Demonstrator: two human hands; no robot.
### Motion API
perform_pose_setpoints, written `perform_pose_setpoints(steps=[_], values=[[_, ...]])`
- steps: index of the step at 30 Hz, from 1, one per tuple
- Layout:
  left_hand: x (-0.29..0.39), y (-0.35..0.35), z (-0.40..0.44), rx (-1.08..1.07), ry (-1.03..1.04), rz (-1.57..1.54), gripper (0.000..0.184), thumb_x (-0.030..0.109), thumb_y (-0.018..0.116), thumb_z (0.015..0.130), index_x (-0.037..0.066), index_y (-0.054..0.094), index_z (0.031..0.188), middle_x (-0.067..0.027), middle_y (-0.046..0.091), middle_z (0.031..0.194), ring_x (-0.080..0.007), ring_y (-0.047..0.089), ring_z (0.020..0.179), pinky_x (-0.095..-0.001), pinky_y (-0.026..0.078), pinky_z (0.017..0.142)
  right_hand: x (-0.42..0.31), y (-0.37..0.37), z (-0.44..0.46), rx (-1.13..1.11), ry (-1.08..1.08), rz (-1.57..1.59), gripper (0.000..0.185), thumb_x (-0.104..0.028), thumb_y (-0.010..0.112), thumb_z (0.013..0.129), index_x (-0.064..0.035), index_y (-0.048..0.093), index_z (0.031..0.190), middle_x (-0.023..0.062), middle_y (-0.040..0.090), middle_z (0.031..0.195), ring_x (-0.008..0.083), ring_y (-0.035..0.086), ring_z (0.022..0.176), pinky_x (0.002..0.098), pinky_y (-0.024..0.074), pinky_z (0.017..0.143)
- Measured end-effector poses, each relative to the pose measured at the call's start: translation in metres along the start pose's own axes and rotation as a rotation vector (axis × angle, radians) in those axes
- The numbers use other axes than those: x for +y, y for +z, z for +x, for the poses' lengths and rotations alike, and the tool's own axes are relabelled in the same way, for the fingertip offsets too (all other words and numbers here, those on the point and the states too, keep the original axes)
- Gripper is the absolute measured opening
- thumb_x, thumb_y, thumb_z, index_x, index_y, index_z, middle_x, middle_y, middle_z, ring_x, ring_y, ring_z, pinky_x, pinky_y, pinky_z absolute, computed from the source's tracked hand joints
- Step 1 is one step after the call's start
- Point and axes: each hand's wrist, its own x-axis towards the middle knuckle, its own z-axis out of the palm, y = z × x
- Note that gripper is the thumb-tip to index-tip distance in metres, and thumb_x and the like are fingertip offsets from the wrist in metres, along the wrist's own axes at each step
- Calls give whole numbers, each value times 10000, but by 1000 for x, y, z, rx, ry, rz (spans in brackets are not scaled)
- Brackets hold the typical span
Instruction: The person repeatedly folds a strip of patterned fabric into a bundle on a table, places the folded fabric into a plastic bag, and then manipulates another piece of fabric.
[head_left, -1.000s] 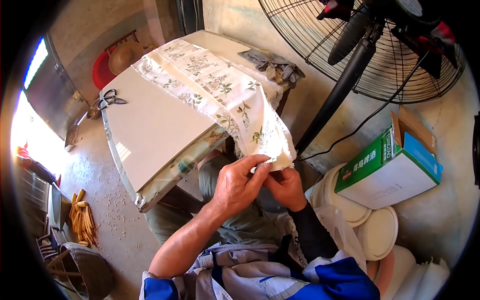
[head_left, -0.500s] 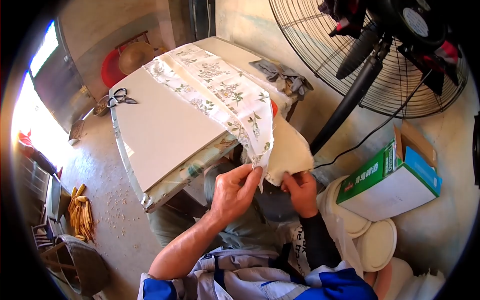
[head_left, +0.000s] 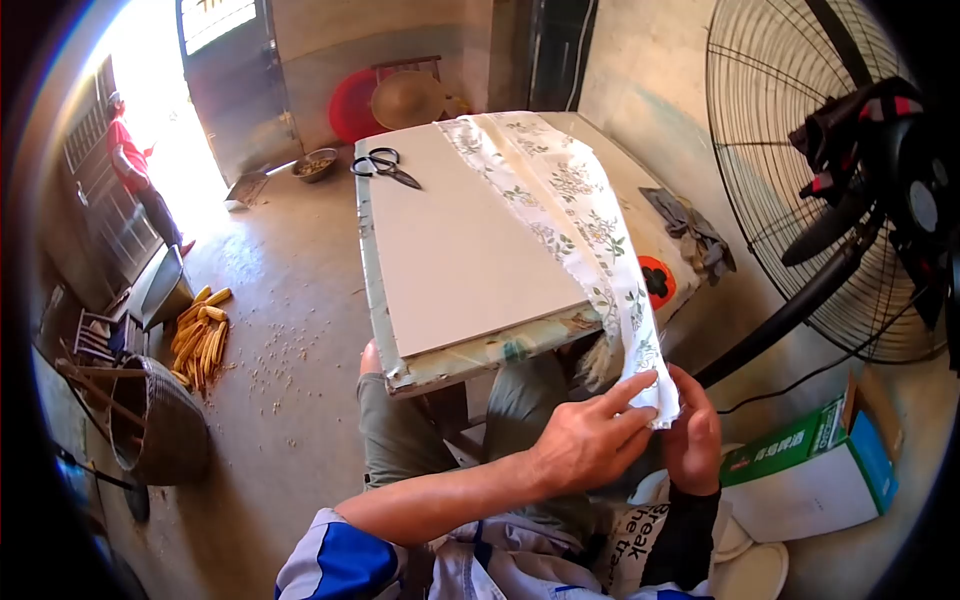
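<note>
A long strip of white floral cloth (head_left: 575, 190) lies across the board on the table, and its near end hangs over the edge. My left hand (head_left: 600, 435) pinches that end. My right hand (head_left: 692, 440) is closed around the cloth's right edge, its fingertips partly behind the fabric. A pale fringed piece of cloth (head_left: 598, 365) shows below the table edge, mostly hidden by the strip. Black-handled scissors (head_left: 385, 165) rest at the board's far left corner.
The table (head_left: 470, 360) stands before my knees. A red object with a black centre (head_left: 655, 280) and grey gloves (head_left: 690, 230) lie at its right. A large fan (head_left: 840, 200) and green-white carton (head_left: 810, 480) stand rightward. Corn cobs (head_left: 200, 340) and a basket (head_left: 160, 420) are left; a person (head_left: 130, 165) stands near the doorway.
The view has swung left, bringing a person into sight. My right hand has let go of the pale cloth and come to the floral strip, whose end is now gathered between both hands.
</note>
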Motion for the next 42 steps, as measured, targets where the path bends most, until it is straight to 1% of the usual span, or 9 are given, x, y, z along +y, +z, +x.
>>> perform_pose_setpoints(steps=[7,12,15,18,21,24,27,31,42], values=[[-13,4,-11,-25,19,134,172,161,759,936,69,748,1080,-138,679,1401,-324,770,1049,-408,654,789,-8,29,39,74,228,-402,499,-149,627,1074,84,516,1501,130,671,1391,176,654,1215,333,515,1058],[-6,-32,-9,50,-50,-88,249,135,797,939,54,739,1168,-141,745,1234,-321,783,971,-390,651,789,-4,44,69,121,6,-617,222,-115,584,1095,27,687,1231,19,729,1044,73,617,936,276,529,828],[-9,-73,-6,73,-279,-237,287,78,793,960,28,735,1236,-143,775,1088,-205,774,893,-334,625,765,-17,81,83,46,-142,-852,208,-114,590,1089,2,695,1225,86,756,987,133,682,843,325,554,763],[-38,-103,2,268,-489,-380,295,182,719,1059,1,714,1292,-120,787,955,-143,729,839,-320,605,752,-11,117,98,-188,-346,-1023,223,-85,645,1041,-16,677,1250,248,728,1013,409,738,850,453,584,754],[-69,-136,18,267,-725,-573,416,317,619,1124,-30,686,1344,-95,766,1128,-132,701,1004,-300,586,851,12,148,106,-344,-573,-1082,179,-59,651,997,-17,647,1171,201,696,944,426,713,823,501,570,685],[-101,-157,30,173,-785,-500,608,502,560,1126,-46,666,1368,-117,750,1199,-175,692,1086,-353,562,962,29,164,102,-501,-521,-1158,320,-81,728,958,-16,656,1262,197,722,1022,421,720,864,486,597,739],[-125,-170,45,210,-970,-904,635,537,562,1114,-35,668,1368,-125,747,1206,-211,700,1089,-381,563,972,35,170,96,-677,-455,-1165,359,-103,745,933,-12,644,1265,182,720,1037,398,731,883,466,610,738],[-134,-177,69,115,-1045,-793,555,457,643,1087,-33,674,1347,-131,753,1181,-214,740,1020,-381,622,863,56,164,89,-705,-531,-1102,245,-94,697,931,2,664,1153,143,693,920,354,723,766,438,586,632],[-249,-158,146,104,-1051,-585,426,245,722,1027,-108,681,1261,-183,765,1097,-275,782,903,-433,656,779,54,143,96,-826,-449,-809,458,-85,760,844,-52,664,1290,103,619,914,315,684,743,426,565,651]])
